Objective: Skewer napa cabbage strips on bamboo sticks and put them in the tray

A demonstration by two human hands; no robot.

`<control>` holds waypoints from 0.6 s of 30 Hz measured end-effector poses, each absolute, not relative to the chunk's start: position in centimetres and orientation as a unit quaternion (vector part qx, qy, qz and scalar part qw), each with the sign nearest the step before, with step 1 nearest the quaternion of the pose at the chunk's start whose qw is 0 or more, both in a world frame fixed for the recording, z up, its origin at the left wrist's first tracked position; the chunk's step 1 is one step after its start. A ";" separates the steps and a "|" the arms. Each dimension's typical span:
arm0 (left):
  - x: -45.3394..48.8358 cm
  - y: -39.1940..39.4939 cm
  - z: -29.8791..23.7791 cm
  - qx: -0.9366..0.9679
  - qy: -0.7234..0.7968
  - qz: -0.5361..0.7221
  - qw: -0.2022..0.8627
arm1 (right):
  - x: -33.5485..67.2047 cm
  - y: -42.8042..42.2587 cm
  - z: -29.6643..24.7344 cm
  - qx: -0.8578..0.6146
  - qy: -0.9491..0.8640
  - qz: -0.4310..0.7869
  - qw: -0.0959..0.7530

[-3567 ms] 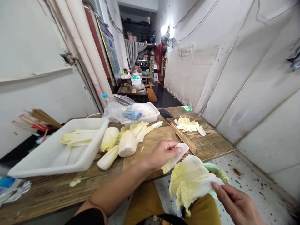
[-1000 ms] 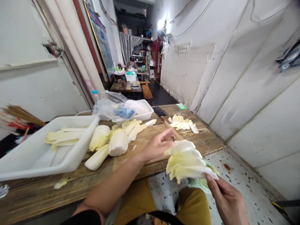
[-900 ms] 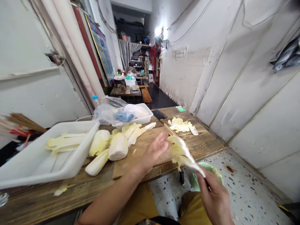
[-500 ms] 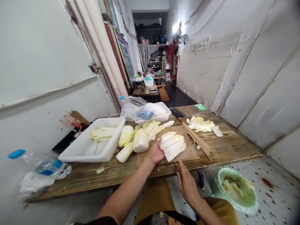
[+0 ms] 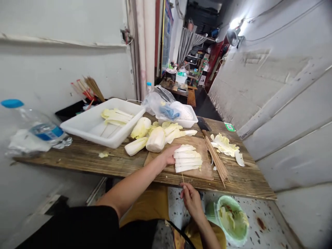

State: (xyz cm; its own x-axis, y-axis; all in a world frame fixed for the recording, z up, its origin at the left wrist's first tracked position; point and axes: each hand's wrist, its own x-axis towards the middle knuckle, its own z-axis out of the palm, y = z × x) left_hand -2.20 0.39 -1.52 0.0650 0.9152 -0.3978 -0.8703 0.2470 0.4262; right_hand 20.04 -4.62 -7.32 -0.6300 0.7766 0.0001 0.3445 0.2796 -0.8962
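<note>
My left hand is closed on the left edge of a row of pale Chinese cabbage strips, holding them over the wooden cutting board. A thin bamboo skewer sticks out below the lowest strip. Its lower part is pinched in the fingers of my right hand, in front of the table edge. How far the skewer runs through the strips is hidden. Left of the board stand a cut cabbage chunk and a cabbage wedge.
Loose skewers lie at the board's right, near a cleaver and cabbage leaves. A white tray with cabbage strips is at left, beside a plastic bottle. A green bin stands on the floor.
The view has turned and tilted. The cabbage strips now lie more level, and my right hand is slightly farther below them, with a little more of the skewer showing.
</note>
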 end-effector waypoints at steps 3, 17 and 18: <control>-2.2 0.3 -1.5 0.036 0.292 0.618 0.729 | 19.1 -4.5 -7.3 -0.372 -0.743 0.519 0.200; -0.8 0.7 -2.6 0.059 0.328 0.695 0.637 | 16.5 -2.9 -7.7 -0.383 -0.707 0.517 0.293; -0.9 0.9 -2.7 0.055 0.333 0.696 0.634 | 16.4 -2.6 -7.8 -0.381 -0.706 0.522 0.289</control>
